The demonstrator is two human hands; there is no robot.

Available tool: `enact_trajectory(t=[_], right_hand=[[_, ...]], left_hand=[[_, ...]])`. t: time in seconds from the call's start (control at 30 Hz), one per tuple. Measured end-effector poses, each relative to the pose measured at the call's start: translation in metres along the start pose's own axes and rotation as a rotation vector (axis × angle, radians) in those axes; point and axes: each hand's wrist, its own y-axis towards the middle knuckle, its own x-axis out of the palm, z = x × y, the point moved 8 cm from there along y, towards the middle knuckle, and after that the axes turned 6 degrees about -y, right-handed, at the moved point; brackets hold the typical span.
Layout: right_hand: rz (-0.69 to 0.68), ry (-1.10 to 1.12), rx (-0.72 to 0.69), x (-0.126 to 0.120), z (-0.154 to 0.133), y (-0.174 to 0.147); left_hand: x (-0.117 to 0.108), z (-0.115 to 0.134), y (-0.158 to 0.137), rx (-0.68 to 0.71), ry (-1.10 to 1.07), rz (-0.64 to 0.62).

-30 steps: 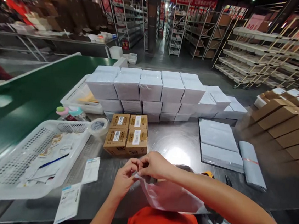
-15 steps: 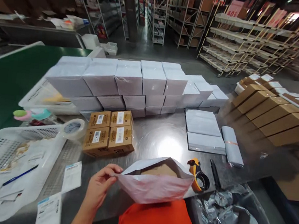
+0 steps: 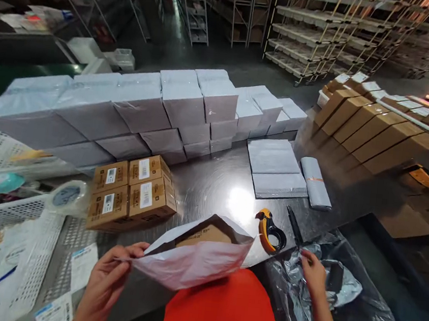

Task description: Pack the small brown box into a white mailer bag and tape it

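Note:
My left hand [image 3: 104, 281] pinches the open flap of a white poly mailer bag [image 3: 192, 263] at the near edge of the steel table [image 3: 211, 188]. A brown carton [image 3: 201, 234] sits inside the bag, its top showing through the mouth. My right hand [image 3: 312, 273] is off the table's right side, over a bin lined with clear plastic [image 3: 337, 301] that holds crumpled silvery film. Its fingers are loosely apart, touching the film; I cannot see anything held in them.
Four small brown cartons [image 3: 130, 190] stand left of the bag. A wall of white wrapped parcels [image 3: 139, 106] lines the back. Flat mailers [image 3: 275, 167], a rolled bundle [image 3: 315, 183], a yellow-black cutter [image 3: 266, 229], a tape roll [image 3: 65, 196] and white baskets [image 3: 31, 264] surround the work spot.
My right hand let go of the bag, went out of view, and now reaches over the bin at the right. The view swung right and down. My left hand keeps the flap.

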Motion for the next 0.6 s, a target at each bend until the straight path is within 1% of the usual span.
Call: enact_trajectory(t=[0.03, 0.07, 0.13, 0.17, 0.2, 0.23, 0.27, 0.33, 0.4, 0.5, 0.6], right_hand=[[-0.119, 0.123, -0.044, 0.016, -0.019, 0.01], [-0.281, 0.263, -0.137, 0.032, -0.049, 0.015], [-0.612, 0.461, -0.415, 0.054, -0.122, 0.008], [-0.737, 0.481, -0.554, 0.059, -0.155, -0.001], [-0.835, 0.464, -0.671, 0.063, -0.183, -0.011], [-0.909, 0.425, -0.755, 0.067, -0.203, -0.02], [-0.965, 0.387, -0.803, 0.071, -0.217, -0.028], [-1.027, 0.367, -0.828, 0.079, -0.231, -0.035], [-1.036, 0.431, -0.81, 0.083, -0.234, -0.035], [-1.047, 0.57, -0.762, 0.085, -0.229, -0.034], [-1.02, 0.681, -0.657, 0.085, -0.219, -0.031]], left_hand=[[-0.001, 0.001, 0.0, -0.002, 0.012, -0.001], [-0.001, 0.002, 0.0, 0.001, 0.024, 0.001], [0.0, 0.004, 0.001, 0.012, 0.042, 0.0], [0.002, 0.005, 0.001, 0.009, 0.048, -0.005], [0.004, 0.006, 0.001, 0.013, 0.049, -0.004], [0.006, 0.007, 0.001, 0.019, 0.047, 0.001], [0.007, 0.007, 0.001, 0.024, 0.045, 0.005], [0.011, 0.008, 0.0, 0.036, 0.027, 0.017], [0.013, 0.006, -0.001, 0.034, -0.017, 0.027], [0.015, 0.002, 0.0, 0.029, -0.108, 0.041], [0.017, 0.002, 0.001, 0.065, -0.147, 0.066]])
